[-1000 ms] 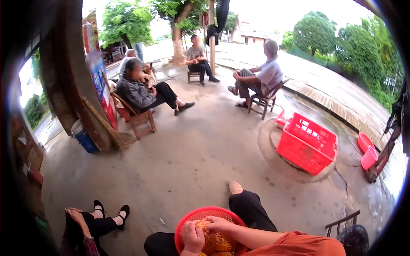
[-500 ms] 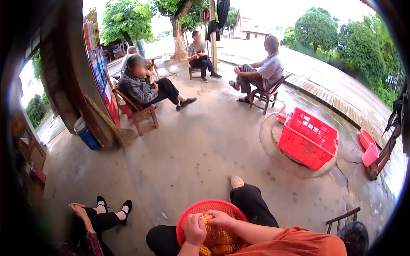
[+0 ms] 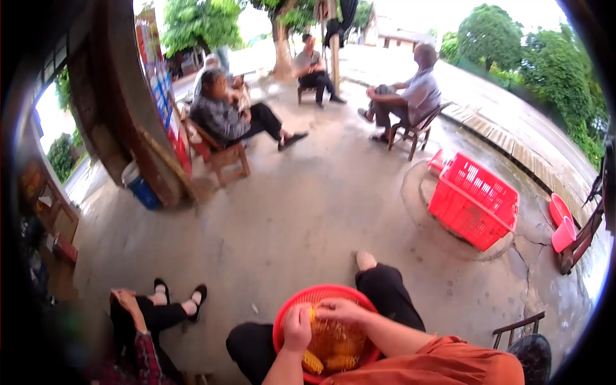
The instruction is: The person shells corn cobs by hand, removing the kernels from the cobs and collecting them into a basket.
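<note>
A red plastic basket [image 3: 280, 317] rests on my lap between my knees, with loose yellow kernels [image 3: 337, 333] and several corn cobs [image 3: 312, 362] inside. Over its far part, my left hand [image 3: 298, 327] is closed on a corn cob [image 3: 312, 314], of which only a small yellow part shows. My right hand [image 3: 339, 310] meets it from the right, its fingers bent against the same cob. Most of that cob is hidden by the fingers.
A person's clasped hands [image 3: 127, 299] are at the lower left. Several people sit on chairs farther off. Red crates [image 3: 473, 205] stand at the right, near a pink bucket [image 3: 564, 235]. A broom [image 3: 170, 165] and a blue bucket [image 3: 141, 186] are at the left.
The view has shifted, so the surroundings appear lower right or higher in the frame. Both hands stay together at the cob over the basket, with small finger movements.
</note>
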